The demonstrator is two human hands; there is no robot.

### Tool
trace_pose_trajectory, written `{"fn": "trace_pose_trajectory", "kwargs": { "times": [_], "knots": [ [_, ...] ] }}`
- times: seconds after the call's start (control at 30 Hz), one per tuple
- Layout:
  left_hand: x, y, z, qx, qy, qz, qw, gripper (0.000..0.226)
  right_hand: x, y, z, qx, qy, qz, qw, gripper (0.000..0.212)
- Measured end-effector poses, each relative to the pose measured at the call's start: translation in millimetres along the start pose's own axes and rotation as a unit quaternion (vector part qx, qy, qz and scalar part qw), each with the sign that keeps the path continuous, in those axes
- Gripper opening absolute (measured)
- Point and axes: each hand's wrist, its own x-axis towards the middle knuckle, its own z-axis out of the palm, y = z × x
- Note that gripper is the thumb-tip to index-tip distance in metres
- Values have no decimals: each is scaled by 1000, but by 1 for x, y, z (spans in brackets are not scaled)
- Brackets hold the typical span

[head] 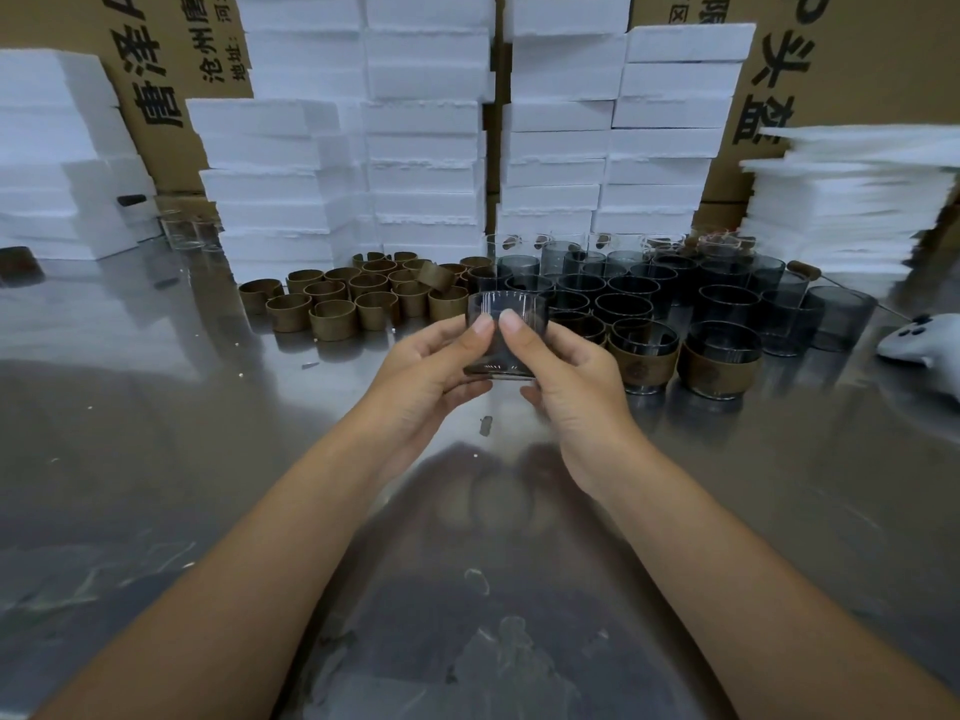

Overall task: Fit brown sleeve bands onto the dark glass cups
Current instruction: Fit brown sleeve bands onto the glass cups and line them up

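A bare dark glass cup (506, 314) is held above the steel table between both hands. My left hand (426, 371) grips its left side, thumb on the near wall. My right hand (566, 376) grips the right side, thumb beside the other. No sleeve is on this cup. Loose brown sleeve bands (332, 319) stand in a cluster behind and to the left. Several dark cups (628, 291) stand to the right. Two cups wearing brown sleeves (644, 358) (722, 363) stand at the front of that group.
Stacks of white foam boxes (426, 148) and cardboard cartons (852, 70) line the back. More foam sheets (852, 210) pile up at the right. A white object (919, 345) lies at the right edge. The reflective table (208, 433) stretches toward me.
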Motion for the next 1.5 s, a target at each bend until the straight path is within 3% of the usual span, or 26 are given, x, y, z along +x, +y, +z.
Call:
{"fn": "trace_pose_trajectory", "kwargs": {
  "times": [0.1,0.27,0.53,0.77,0.93,1.1,1.23,1.37,1.5],
  "knots": [
    [-1,-1,-1,-10,-5,-6,1000,54,2,-1,-2,29,-13,42,999,23],
    [1,1,-5,-46,-10,-27,999,31,6,-3,-7,108,-22,99,989,31],
    [2,1,-5,-46,-23,-28,998,36,3,-3,-4,44,-46,75,995,29],
    [1,0,-5,34,42,1,999,50,2,-2,-2,44,0,55,998,45],
    [-1,0,-2,41,11,-4,999,50,0,-3,1,30,24,43,998,67],
    [-1,-1,-1,41,-5,-5,999,50,0,-2,0,4,-13,44,999,39],
    [-2,0,-1,38,-15,-9,999,58,2,-2,-3,23,-35,49,998,50],
    [-1,0,-4,15,-23,-20,999,39,6,-1,-9,66,-53,75,994,38],
    [1,0,-6,-2,-34,-29,999,39,9,-1,-10,89,-40,89,991,36]
  ]
}}
